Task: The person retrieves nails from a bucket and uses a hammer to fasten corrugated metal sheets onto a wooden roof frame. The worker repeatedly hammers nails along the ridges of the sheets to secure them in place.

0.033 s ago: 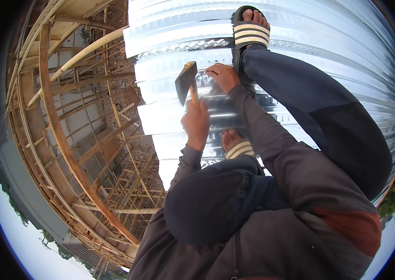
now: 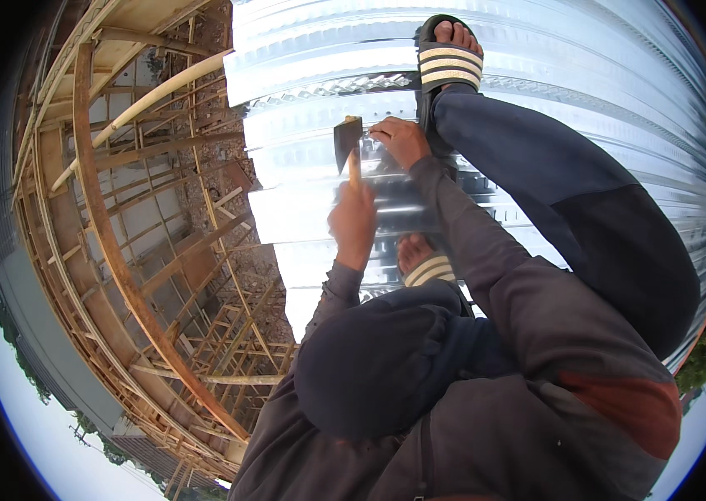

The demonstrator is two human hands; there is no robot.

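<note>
Metal sheets [image 2: 307, 204] lie spread, but hammering looks unfinished: the left hand [image 2: 353, 224] grips a hammer [image 2: 348, 144]; the right hand [image 2: 404, 144] has narrowed fingers, their hold impossible to tell.

Sandalled feet [image 2: 451, 67] on ribbed metal sheets [image 2: 294, 163]

Left hand [image 2: 353, 225] blurred; anything between right fingers [image 2: 381, 130] too small to tell; jacket [image 2: 486, 438] cut off below.
</note>
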